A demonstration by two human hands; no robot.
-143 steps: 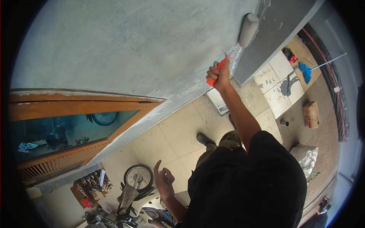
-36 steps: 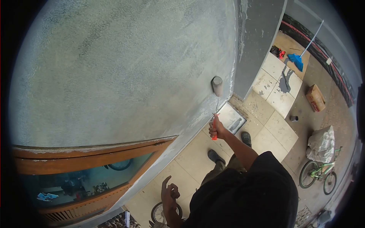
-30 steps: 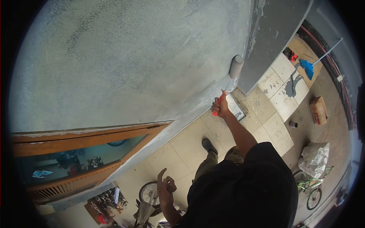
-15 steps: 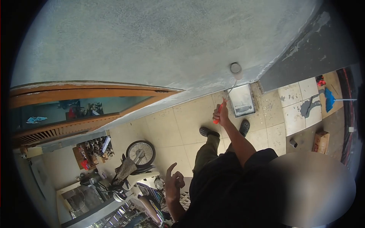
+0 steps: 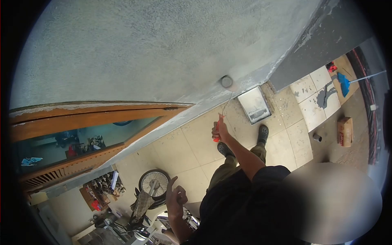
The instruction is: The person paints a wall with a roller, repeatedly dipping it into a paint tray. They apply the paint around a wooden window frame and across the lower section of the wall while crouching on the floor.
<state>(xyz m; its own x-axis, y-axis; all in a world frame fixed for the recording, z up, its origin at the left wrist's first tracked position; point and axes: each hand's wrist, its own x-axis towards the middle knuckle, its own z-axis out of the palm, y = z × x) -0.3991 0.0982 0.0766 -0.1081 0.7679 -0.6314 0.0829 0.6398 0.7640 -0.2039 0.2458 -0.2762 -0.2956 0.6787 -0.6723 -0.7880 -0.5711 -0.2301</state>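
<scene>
A paint roller's red handle [image 5: 219, 128] is gripped in my right hand [image 5: 221, 132], its thin wire frame running up toward the wall. The roller head [image 5: 226, 81] shows as a small round end at the lower part of the grey-white wall [image 5: 143, 53]; whether it touches cannot be told. A rectangular paint tray [image 5: 254, 94], smeared white and grey, lies on the tiles right of the roller and beyond my feet. My left hand [image 5: 175, 200] is raised near the motorbike, index finger stretched, other fingers curled, with nothing visible in it.
An orange-brown wooden frame with glass [image 5: 98, 139] borders the wall at left. A motorbike wheel [image 5: 154, 185] stands below it. To the right are a blue broom or dustpan [image 5: 344, 83], a cardboard box [image 5: 345, 131], a small can [image 5: 317, 137] and a dark grey panel [image 5: 306, 53].
My right hand and the roller have moved left along the wall, away from above the tray. The view has shifted slightly. My left hand keeps its pose.
</scene>
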